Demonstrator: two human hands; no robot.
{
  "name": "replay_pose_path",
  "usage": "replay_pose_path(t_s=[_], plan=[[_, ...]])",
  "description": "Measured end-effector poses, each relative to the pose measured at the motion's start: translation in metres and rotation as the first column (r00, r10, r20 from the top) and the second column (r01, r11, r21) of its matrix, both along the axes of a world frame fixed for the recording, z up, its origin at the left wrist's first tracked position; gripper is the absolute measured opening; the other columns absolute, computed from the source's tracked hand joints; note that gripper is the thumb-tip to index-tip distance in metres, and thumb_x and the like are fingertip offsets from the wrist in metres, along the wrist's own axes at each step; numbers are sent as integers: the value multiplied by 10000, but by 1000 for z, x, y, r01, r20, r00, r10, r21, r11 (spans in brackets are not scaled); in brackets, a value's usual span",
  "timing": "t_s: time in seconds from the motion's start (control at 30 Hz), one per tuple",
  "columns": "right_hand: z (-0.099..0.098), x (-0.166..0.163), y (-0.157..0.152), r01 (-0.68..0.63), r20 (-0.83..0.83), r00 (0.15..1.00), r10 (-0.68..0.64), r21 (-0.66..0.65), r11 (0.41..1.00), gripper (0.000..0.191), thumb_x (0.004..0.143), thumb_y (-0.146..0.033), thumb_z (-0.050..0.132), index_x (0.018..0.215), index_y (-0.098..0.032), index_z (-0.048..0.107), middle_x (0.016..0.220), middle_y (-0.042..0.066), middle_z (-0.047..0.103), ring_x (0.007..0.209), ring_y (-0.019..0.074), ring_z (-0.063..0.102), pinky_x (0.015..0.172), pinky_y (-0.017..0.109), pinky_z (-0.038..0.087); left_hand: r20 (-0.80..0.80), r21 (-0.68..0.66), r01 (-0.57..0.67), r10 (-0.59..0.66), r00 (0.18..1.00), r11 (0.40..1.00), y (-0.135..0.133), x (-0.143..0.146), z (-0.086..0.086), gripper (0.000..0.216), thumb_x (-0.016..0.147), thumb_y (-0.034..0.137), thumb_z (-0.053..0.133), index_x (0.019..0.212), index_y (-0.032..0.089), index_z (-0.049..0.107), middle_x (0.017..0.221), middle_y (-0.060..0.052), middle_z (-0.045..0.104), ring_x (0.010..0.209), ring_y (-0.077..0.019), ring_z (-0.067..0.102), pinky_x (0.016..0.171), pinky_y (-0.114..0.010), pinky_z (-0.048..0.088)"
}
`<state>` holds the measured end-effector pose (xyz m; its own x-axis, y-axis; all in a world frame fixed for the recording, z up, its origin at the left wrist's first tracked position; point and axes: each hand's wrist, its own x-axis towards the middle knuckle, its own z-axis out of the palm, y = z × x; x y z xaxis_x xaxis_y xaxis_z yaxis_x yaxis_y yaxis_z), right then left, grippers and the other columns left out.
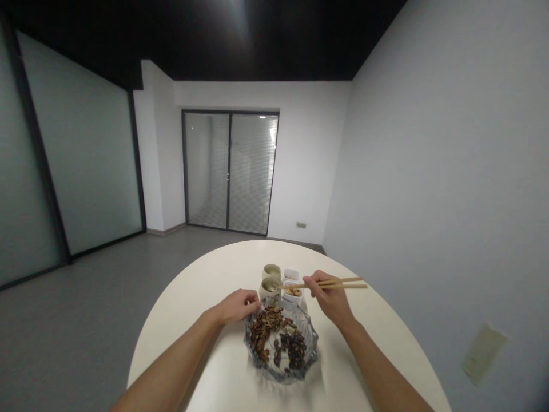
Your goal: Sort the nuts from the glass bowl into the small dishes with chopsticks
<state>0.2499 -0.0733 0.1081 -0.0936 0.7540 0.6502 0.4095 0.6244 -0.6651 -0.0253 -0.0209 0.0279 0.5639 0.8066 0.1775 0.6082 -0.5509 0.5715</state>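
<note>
Left hand [238, 306] curled; right grip [326, 294] closed

L hand [237, 306], R hand [328, 297], L forearm [171, 350], R forearm [381, 363]: all bare.

Under me is a round cream table [184, 343]; beyond it a grey floor [81, 326] runs to the far wall [313, 160], which is white; set in that wall is a dark-framed sliding glass door [229, 171] with blinds [253, 171] behind the panes; a small socket [301, 225] sits low on the wall just right of the door; to my left stands a frosted glass partition [90, 143] in dark frames; to my right runs a pale wall [429, 171] bearing a beige plate [484, 353]; overhead the ceiling [214, 34] is black.
</note>
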Motion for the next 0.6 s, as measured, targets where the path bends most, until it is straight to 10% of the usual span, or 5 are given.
replay_pose_path(t_s=[0.6], plan=[[-20, 4, 8, 79, -50, 995, -81, -34, 996, 447, 858, -540, 606, 566, -209, 533, 515, -12, 527, 517, 145, 478, 517, 251, 393, -1, 5, 7, -7, 1000, 1000, 2, -1, -2, 402, 902, 480, 424, 838, 156, 655, 785, -18, 656, 720, -156, 541, 647, -239, 400]])
